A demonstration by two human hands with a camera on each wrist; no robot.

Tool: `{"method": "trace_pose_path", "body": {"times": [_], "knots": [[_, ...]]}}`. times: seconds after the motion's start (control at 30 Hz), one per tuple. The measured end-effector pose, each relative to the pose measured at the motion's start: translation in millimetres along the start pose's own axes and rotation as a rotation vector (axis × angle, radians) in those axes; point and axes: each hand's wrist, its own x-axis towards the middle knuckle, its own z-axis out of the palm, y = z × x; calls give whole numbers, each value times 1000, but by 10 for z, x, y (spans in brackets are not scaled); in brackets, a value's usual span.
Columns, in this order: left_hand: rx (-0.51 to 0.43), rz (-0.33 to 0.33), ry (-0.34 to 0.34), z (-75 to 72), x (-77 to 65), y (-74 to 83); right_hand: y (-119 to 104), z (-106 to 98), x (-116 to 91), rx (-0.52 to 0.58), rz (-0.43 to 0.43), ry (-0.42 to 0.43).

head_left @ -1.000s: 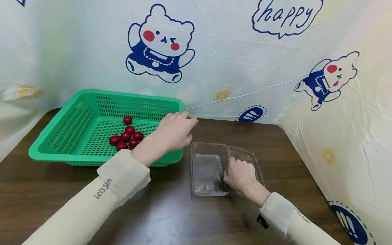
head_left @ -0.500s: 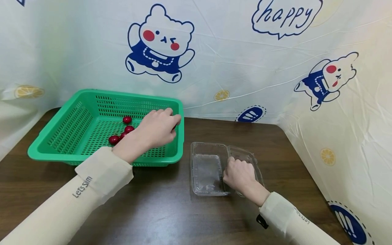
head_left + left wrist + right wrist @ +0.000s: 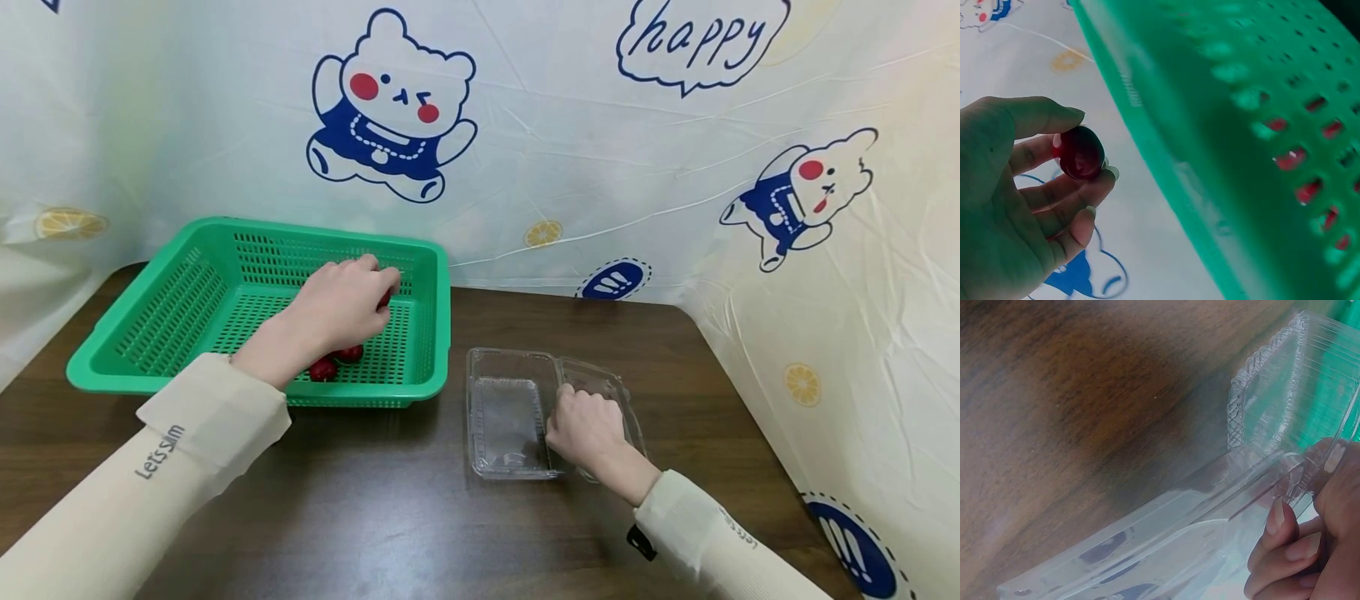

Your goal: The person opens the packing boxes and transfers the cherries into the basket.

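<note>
My left hand (image 3: pixel 341 304) is over the green basket, its thumb and fingertips pinching a dark red cherry (image 3: pixel 1081 152). More cherries (image 3: pixel 324 369) lie on the basket floor beneath the wrist, partly hidden by the arm. Through the slotted side in the left wrist view, several red patches show. To the right, a clear plastic clamshell box (image 3: pixel 508 417) lies open on the table with nothing in its tray. My right hand (image 3: pixel 588 429) grips it at the hinge side, fingers curled over the edge between tray and lid (image 3: pixel 1147 550).
The green slotted basket (image 3: pixel 120 382) stands at the left of the brown wooden table (image 3: pixel 420 517). A printed cloth (image 3: pixel 540 150) with bears hangs close behind the table and along its right side.
My left hand has moved left, from beside the basket's right rim to over its middle, and now covers some cherries. The right hand and the box have stayed put.
</note>
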Motion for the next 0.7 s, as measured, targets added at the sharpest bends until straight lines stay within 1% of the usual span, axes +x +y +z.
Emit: {"method": "trace_pose_path", "body": {"times": [0.33,0.7], "knots": [[-9,-72,-54,57,-72,-290,0,0,3,1,-3,-7],[-33,-135,-101,133,-115,-466,-16,-19,3,-3,9,-24]]}}
